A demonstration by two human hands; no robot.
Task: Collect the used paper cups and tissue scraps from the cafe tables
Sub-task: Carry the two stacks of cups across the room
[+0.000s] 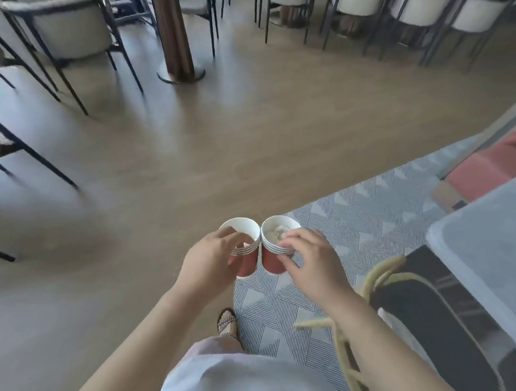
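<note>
I hold two red paper cups with white striped rims side by side in front of me, rims touching. My left hand (215, 253) grips the left cup (242, 239), which looks empty inside. My right hand (310, 255) grips the right cup (273, 256), with fingertips over its rim. Crumpled white tissue scraps (274, 231) fill that right cup. Both cups are held in the air above the floor.
A dark bag with tan straps (424, 299) hangs from my right forearm. A grey table edge (487, 237) is at right, a patterned rug (354, 224) lies below. A round pedestal table (175, 35) and several chairs (65, 26) stand ahead across the wooden floor.
</note>
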